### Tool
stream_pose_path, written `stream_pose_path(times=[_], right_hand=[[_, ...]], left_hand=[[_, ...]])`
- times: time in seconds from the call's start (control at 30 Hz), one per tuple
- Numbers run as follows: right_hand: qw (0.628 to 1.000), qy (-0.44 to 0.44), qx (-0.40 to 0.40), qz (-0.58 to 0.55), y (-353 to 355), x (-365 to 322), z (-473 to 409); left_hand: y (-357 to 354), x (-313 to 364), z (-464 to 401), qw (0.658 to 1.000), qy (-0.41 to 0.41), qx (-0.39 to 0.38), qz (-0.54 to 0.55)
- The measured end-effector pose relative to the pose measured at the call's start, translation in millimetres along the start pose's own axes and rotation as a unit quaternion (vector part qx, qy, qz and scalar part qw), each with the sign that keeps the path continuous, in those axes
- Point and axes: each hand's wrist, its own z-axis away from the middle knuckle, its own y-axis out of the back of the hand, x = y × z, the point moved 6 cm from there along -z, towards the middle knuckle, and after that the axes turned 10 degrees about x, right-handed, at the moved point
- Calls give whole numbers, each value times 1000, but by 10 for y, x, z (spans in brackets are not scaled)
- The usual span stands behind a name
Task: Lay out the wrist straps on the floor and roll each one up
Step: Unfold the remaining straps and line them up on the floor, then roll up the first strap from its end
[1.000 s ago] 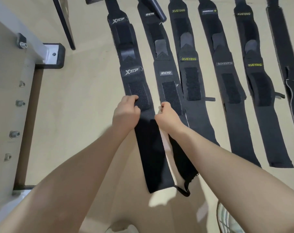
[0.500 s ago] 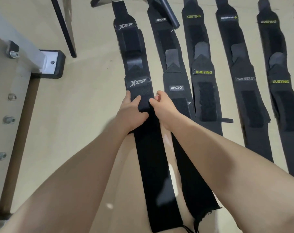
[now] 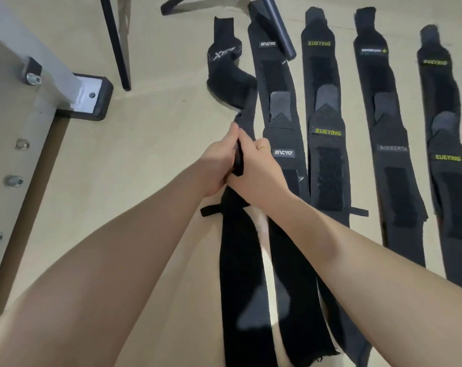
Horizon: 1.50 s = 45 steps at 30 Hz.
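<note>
Head view: the XTEP strap [image 3: 238,260], leftmost in the row on the floor [image 3: 150,144], is pinched at mid-length by the left hand [image 3: 219,160] and right hand [image 3: 256,165], fingers curled round it. Its far end lies crumpled. It is judged light, limp, grippy; rolling is best started from an end.

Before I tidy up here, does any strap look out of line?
Yes: the leftmost XTEP strap is twisted and bunched at its far end while both hands grip its middle. The other straps lie flat, though a dark bar rests across the next strap's top.
</note>
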Motion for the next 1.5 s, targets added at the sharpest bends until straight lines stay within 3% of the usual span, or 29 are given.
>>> stream_pose_path(times=[0.13,0.2,0.23,0.3,0.33,0.4,0.53,0.57,0.6,0.63,0.67,0.77,0.9,0.97,1.07,1.17,1.23,1.33,1.4,1.5], right_hand=[[995,69,-67,-39,-72,-161,76],[993,96,-61,-22,-77,-144,142],[995,91,-44,-7,-73,-92,168],[997,73,-7,33,-37,24,204],[996,68,0,56,-21,84,207],[991,71,-39,105,-67,189,210],[946,95,-203,235,-370,307,323],[936,87,-224,258,-430,329,358],[932,75,-232,268,-474,342,377],[935,64,-228,266,-506,352,385],[941,60,-213,257,-519,344,387],[965,77,-131,212,-433,257,405],[970,72,-142,184,-176,255,541],[972,88,-150,158,-3,267,673],[978,93,-167,88,146,289,1055],[977,16,-211,-32,100,400,1539],[969,-12,-236,-77,-43,494,1792],[955,-102,-223,-170,-268,634,2049],[945,-139,-210,-208,-415,659,2168],[937,-131,-277,-166,-542,555,2368]], left_hand=[[208,-87,-49,993,55,34,100],[353,-231,-87,989,72,52,115],[437,-326,-105,991,66,69,90],[626,-477,-131,990,-1,110,-84],[714,-501,-144,965,-68,141,-209],[801,-446,-68,881,-181,200,-389],[609,-194,148,670,-429,245,-554],[528,-218,149,650,-444,189,-587],[495,-307,107,658,-422,125,-611],[513,-467,43,679,-357,52,-640],[547,-587,12,677,-304,5,-670],[555,-610,-28,625,-304,-4,-719],[378,-266,-279,620,-276,59,-732],[253,-37,-263,620,-308,110,-713],[67,128,161,670,-413,147,-599],[-22,-189,924,660,-542,92,-512],[127,-645,1296,650,-543,27,-530],[546,-1250,1539,654,-487,50,-577],[749,-1502,1574,700,-399,68,-589],[941,-1797,1614,818,-250,39,-517]])
